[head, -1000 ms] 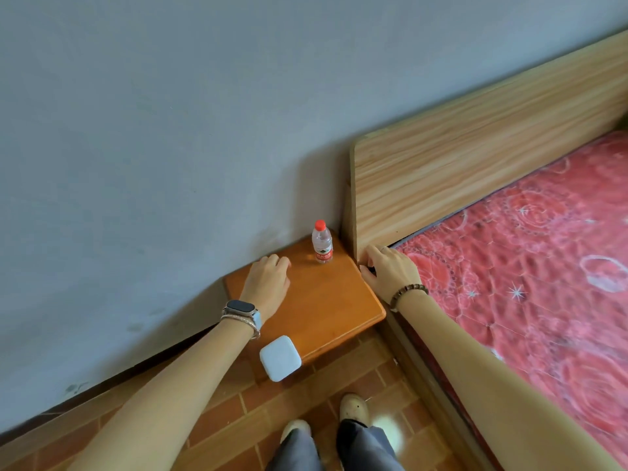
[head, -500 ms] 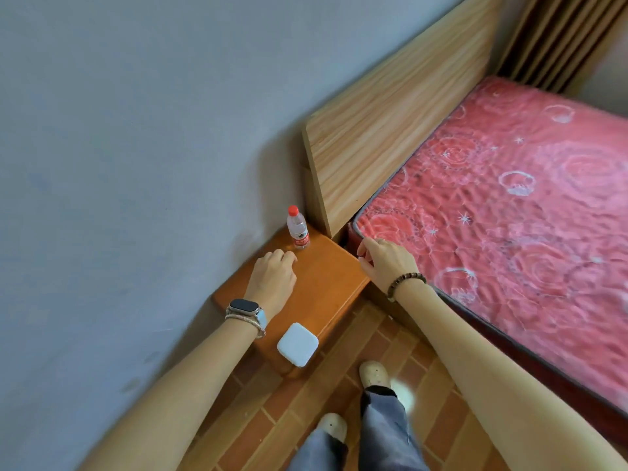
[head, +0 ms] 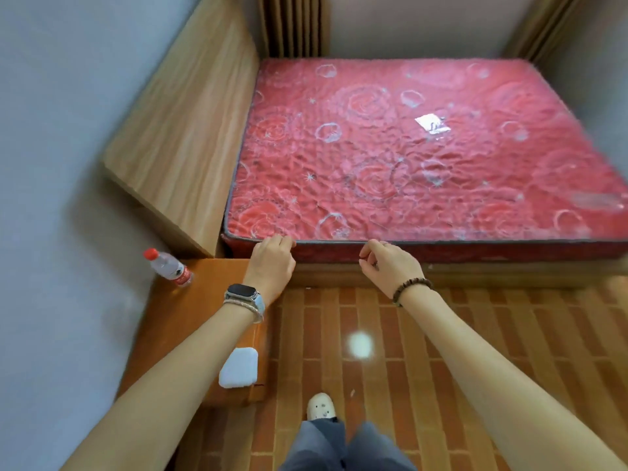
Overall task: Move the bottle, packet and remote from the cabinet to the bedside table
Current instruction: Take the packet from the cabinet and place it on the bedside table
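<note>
Room, viewed from above.
- Wall (head: 51, 130), left: plain grey, matt.
- Far wall (head: 424, 25): pale, plain, flanked by pleated tan curtains (head: 292, 25), with a second curtain (head: 530, 28) in the right corner.
- Headboard (head: 183, 137): light wood-grain panel, standing against the left wall.
- Mattress (head: 407, 158): red, quilted rose and star pattern, dark piped edge; a small silvery label (head: 432, 124) lies on top.
- Bed frame (head: 475, 271): wooden side rail below the mattress.
- Bedside table (head: 183, 311): glossy orange-brown wood, set against the left wall, just beside the headboard's near end.
- Floor (head: 441, 334): glossy brick-pattern tiles in brown and terracotta, carrying one round bright reflection (head: 360, 345).
</note>
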`<state>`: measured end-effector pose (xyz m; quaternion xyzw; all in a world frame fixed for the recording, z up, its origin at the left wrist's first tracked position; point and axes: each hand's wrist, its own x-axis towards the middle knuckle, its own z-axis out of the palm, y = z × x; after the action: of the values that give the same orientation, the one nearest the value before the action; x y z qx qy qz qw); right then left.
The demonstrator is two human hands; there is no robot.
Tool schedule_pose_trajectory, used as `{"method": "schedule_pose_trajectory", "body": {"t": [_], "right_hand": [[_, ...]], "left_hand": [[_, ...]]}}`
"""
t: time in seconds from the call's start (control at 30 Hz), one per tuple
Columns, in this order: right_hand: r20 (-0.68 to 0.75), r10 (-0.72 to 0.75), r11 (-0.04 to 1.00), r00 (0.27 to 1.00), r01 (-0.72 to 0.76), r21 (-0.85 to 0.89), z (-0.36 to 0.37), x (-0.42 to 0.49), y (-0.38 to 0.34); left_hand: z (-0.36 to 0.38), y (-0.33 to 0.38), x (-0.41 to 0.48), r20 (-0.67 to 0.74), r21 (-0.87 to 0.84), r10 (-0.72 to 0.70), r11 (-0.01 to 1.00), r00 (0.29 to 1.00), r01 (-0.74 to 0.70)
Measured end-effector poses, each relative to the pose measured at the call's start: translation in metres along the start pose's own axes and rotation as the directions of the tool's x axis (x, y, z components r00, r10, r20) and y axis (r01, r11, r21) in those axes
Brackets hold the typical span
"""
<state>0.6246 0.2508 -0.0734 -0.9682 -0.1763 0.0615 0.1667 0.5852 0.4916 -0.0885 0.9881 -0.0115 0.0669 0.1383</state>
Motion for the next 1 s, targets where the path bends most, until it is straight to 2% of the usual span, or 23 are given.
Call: {"method": "schedule_pose_trajectory", "body": {"t": [0.1, 0.23, 0.3, 0.4, 0.5, 0.67, 0.83, 1.0], "right_hand": [[-0.091, 0.143, 0.99, 0.986, -0.142, 0.016, -0.024, -0.041, 0.035], [-0.176, 0.321, 0.947, 0.931, -0.32, 0.035, -0.044, -0.115, 0.073], [-0.203, 0.37, 0.927, 0.906, -0.373, 0.028, -0.048, -0.143, 0.083], [-0.256, 0.482, 0.872, 0.838, -0.488, 0.046, -0.052, -0.206, 0.096], [-0.298, 0.599, 0.792, 0.743, -0.606, 0.08, -0.049, -0.279, 0.103], [-0.338, 0.768, 0.618, 0.544, -0.768, 0.168, -0.04, -0.4, 0.1], [-0.365, 0.873, 0.426, 0.323, -0.87, 0.248, -0.032, -0.504, 0.085], [-0.377, 0.915, 0.269, 0.142, -0.912, 0.309, -0.028, -0.579, 0.08]], "left_hand": [[0.013, 0.055, 0.021, 0.033, -0.023, 0.18, 0.983, 0.983, -0.18], [0.028, 0.133, 0.022, 0.053, -0.089, 0.392, 0.918, 0.918, -0.387], [0.035, 0.158, 0.015, 0.048, -0.147, 0.436, 0.893, 0.899, -0.425], [0.048, 0.204, -0.01, 0.077, -0.173, 0.558, 0.824, 0.826, -0.54], [0.053, 0.248, -0.043, 0.088, -0.211, 0.662, 0.742, 0.744, -0.636], [0.054, 0.324, -0.108, 0.055, -0.261, 0.82, 0.562, 0.569, -0.785], [0.047, 0.395, -0.185, 0.035, -0.343, 0.929, 0.358, 0.368, -0.869], [0.05, 0.456, -0.248, 0.003, -0.426, 0.987, 0.147, 0.161, -0.893]]}}
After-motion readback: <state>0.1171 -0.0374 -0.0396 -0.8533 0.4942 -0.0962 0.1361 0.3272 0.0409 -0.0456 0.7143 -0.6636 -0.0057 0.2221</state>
